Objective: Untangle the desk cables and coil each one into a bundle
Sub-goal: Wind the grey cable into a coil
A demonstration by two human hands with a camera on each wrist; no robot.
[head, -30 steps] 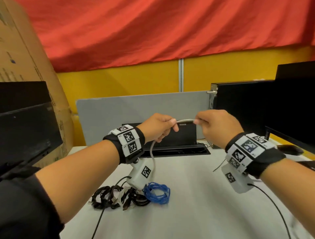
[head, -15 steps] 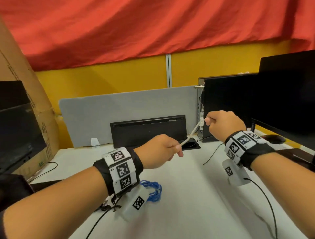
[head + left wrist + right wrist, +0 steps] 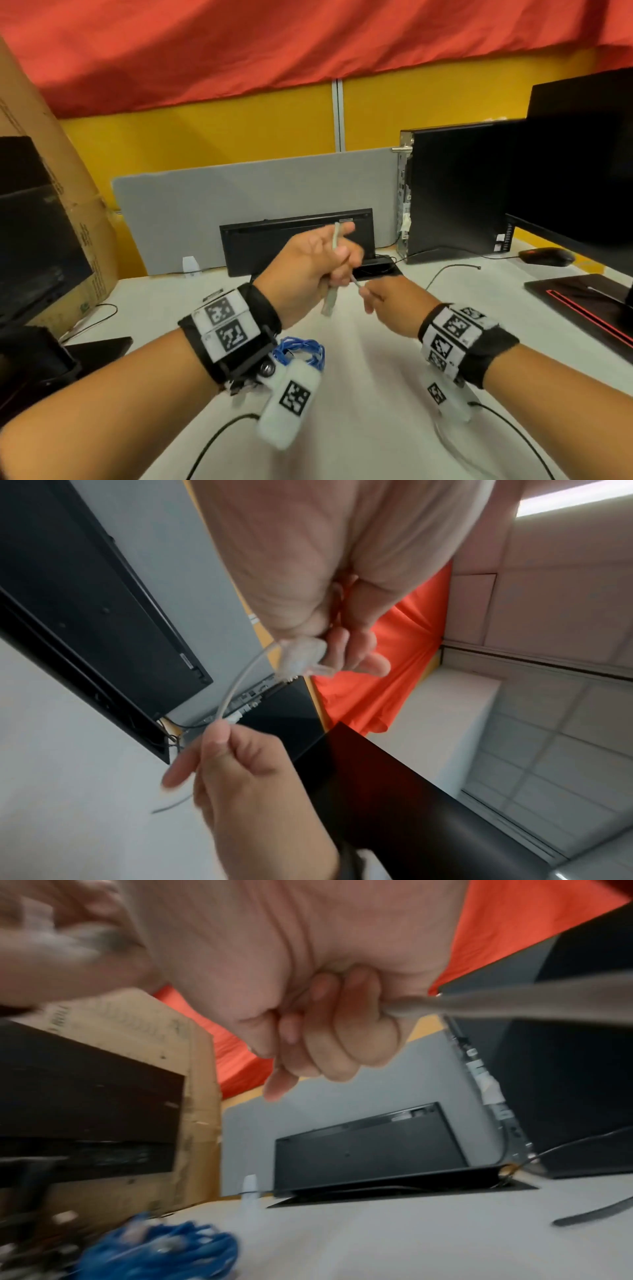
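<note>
A thin grey cable (image 3: pixel 335 240) with a clear plug (image 3: pixel 328 304) is held above the white desk (image 3: pixel 359 428). My left hand (image 3: pixel 337 255) grips it in a fist, plug end hanging below; in the left wrist view the plug (image 3: pixel 301 656) lies against the fingers (image 3: pixel 352 653). My right hand (image 3: pixel 368 294) pinches the same cable just to the right, and its curled fingers (image 3: pixel 325 1031) hold the blurred grey cable (image 3: pixel 514 1004). A coiled blue cable (image 3: pixel 305 353) lies on the desk under my left wrist. Black cables beside it are mostly hidden.
A black keyboard (image 3: pixel 294 240) leans on the grey divider (image 3: pixel 239 198) behind an open cable hatch (image 3: pixel 376 269). A PC tower (image 3: pixel 455 192), monitor (image 3: pixel 582 164) and mouse (image 3: pixel 544 257) stand right. A cardboard box (image 3: pixel 68 205) and a dark screen (image 3: pixel 34 222) stand left.
The hands have come close together, shortening the cable stretch between them. My left hand has risen and turned so the plug hangs down; my right hand has dropped toward it.
</note>
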